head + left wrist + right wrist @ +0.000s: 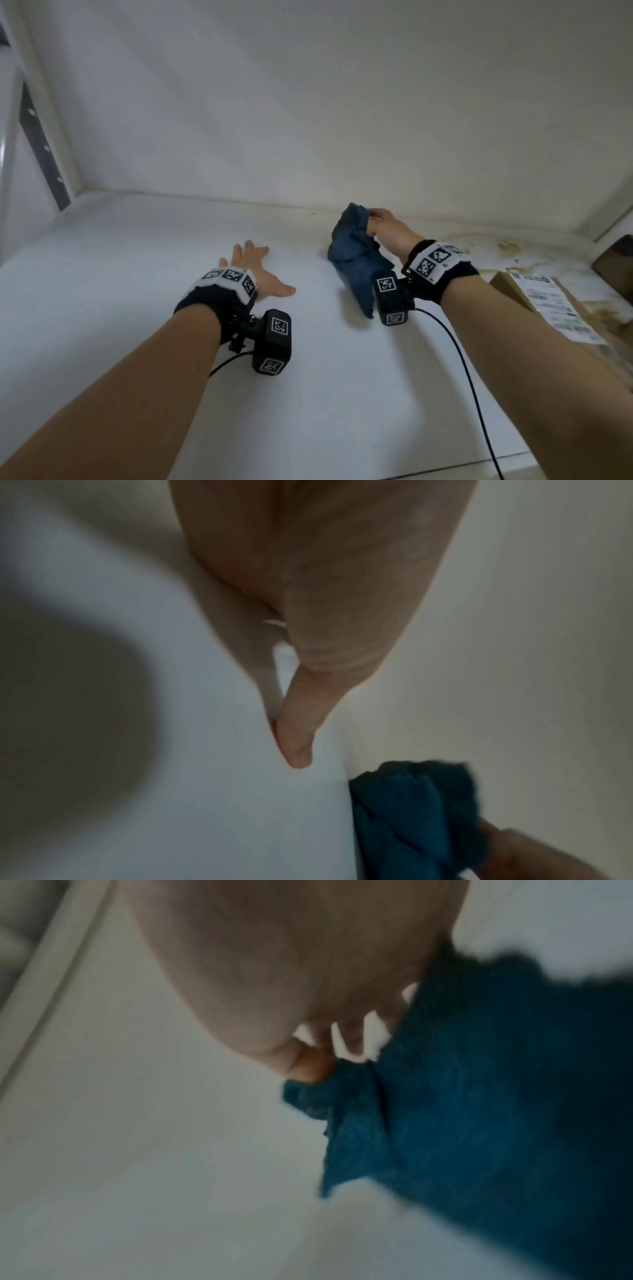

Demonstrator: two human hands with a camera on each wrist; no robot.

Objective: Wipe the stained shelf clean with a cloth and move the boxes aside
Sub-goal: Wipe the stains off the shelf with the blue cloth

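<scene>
Shelf (308, 394) first: I see a white board running from the left wall across to the right, where yellow-brown stains (507, 251) spread along the back edge and around the boxes. The cloth (352, 255), dark blue and bunched, hangs above the shelf just left of the stained patch, its lower end trailing down toward the board; I cannot tell whether it touches. My right hand (388, 233) holds it up, fingers and thumb pinching the upper folds, and the right wrist view shows the fingertips (356, 1042) curled into the fabric (496, 1123), though that view is blurred. My left hand (255, 270) lies flat on the clean part of the shelf, well left of the cloth, fingers straight and spread, gripping nothing; in the left wrist view the thumb (298, 739) presses on the white surface with the cloth (414, 821) off to its right. A cardboard box (548, 308) with a white shipping label sits at the right end of the shelf, on the stained area, beside my right forearm. Behind it, against the right wall, I make out a dark object (616, 263) that I cannot identify. A grey perforated strip (41, 147) runs down the left wall.
</scene>
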